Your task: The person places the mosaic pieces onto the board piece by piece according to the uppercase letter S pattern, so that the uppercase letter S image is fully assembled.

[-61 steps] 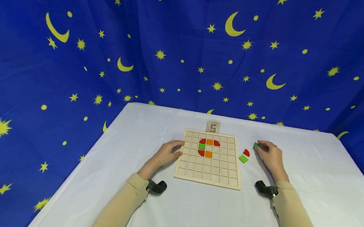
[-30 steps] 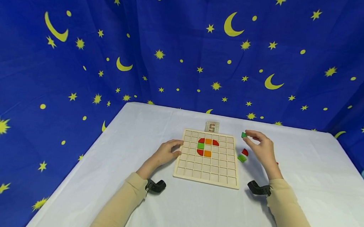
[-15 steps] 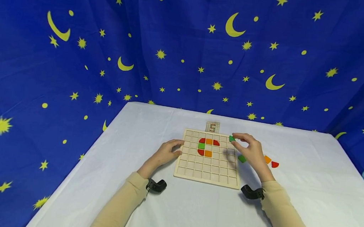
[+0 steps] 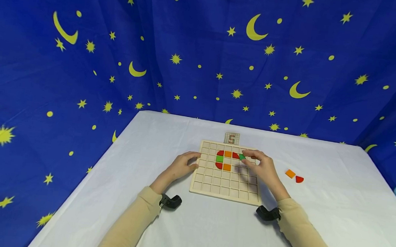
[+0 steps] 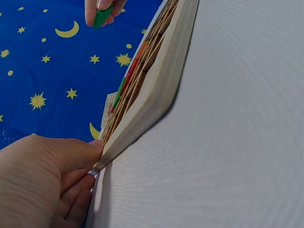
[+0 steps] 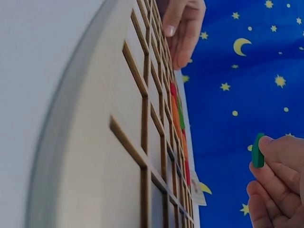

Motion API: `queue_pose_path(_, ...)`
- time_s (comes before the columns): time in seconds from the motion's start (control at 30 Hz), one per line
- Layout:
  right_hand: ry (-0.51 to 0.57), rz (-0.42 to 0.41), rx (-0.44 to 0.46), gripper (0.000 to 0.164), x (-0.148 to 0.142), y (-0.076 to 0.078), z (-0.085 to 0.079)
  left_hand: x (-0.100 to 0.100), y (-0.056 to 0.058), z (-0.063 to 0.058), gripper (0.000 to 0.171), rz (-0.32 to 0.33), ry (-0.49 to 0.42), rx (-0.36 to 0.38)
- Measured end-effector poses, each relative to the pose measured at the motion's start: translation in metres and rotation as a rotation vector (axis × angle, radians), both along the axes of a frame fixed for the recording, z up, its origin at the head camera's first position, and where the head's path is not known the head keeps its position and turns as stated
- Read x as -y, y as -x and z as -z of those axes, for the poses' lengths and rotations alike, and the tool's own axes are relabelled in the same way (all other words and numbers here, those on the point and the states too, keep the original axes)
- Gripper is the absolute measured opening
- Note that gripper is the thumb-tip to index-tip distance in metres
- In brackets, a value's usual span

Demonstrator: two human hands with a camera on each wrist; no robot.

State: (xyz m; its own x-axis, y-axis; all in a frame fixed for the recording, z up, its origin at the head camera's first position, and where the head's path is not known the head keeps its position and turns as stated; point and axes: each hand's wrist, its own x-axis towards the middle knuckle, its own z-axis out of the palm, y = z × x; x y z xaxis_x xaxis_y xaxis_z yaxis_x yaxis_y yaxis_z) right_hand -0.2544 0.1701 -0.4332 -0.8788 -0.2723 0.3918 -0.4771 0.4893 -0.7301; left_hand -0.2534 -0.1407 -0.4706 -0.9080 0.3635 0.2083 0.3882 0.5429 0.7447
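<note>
My left hand (image 4: 180, 166) touches the left edge of the wooden grid board (image 4: 214, 185), with a gap between thumb and index finger. Above the board's upper right part, my right hand (image 4: 263, 168) pinches a dark green tile (image 4: 242, 157) between thumb and fingers. In the right wrist view that green tile (image 6: 258, 151) stands clear of the board, held at the fingertips. Set in the grid's cells are several tiles, among them a light green square (image 4: 219, 159), an orange square (image 4: 227, 167) and a rounded red tile (image 4: 218, 166).
Behind the board lies a small grid card (image 4: 231, 138) showing an S-like figure. On the white tablecloth (image 4: 335, 196) to the right lie a loose orange square (image 4: 290, 173) and a rounded red tile (image 4: 299, 179). A blue curtain (image 4: 204, 42) hangs beyond the table.
My right hand has carried the green tile leftward from beside the board to above it. The orange and red tiles at right are uncovered; two tiles near the board's right edge are hidden. The left hand stays put.
</note>
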Motion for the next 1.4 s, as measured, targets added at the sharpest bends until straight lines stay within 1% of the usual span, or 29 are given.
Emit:
queue_pose_path(0.27, -0.008, -0.033, 0.034, 0.03, 0.006, -0.002, 0.007, 0.001, 0.001, 0.002, 0.044, 0.0, -0.002, -0.003)
queue_pose_path(0.43, -0.015, -0.057, 0.046, 0.03, 0.008, -0.001, 0.016, 0.0, 0.0, 0.001, 0.043, -0.001, 0.001, -0.004)
queue_pose_path(0.57, -0.043, -0.044, 0.047, 0.026, 0.009, 0.0, 0.022, 0.0, 0.0, 0.001, 0.043, -0.006, 0.007, 0.008)
queue_pose_path(0.67, -0.054, -0.05, 0.066, 0.025, 0.01, 0.0, 0.028, 0.0, 0.0, 0.001, 0.043, -0.006, 0.007, 0.013)
queue_pose_path(0.8, -0.063, -0.067, 0.08, 0.025, 0.012, 0.002, 0.035, 0.0, 0.0, 0.0, 0.043, -0.002, 0.005, 0.0)
queue_pose_path(0.93, -0.092, -0.058, 0.042, 0.024, 0.012, 0.004, 0.04, 0.0, 0.0, 0.0, 0.043, -0.002, 0.001, -0.008)
queue_pose_path(1.17, -0.149, -0.058, -0.022, 0.025, 0.011, 0.005, 0.042, -0.001, -0.001, -0.002, 0.043, -0.016, 0.009, 0.015)
queue_pose_path(1.4, -0.166, -0.066, -0.046, 0.026, 0.011, 0.003, 0.04, -0.001, -0.001, -0.001, 0.044, -0.014, 0.006, -0.011)
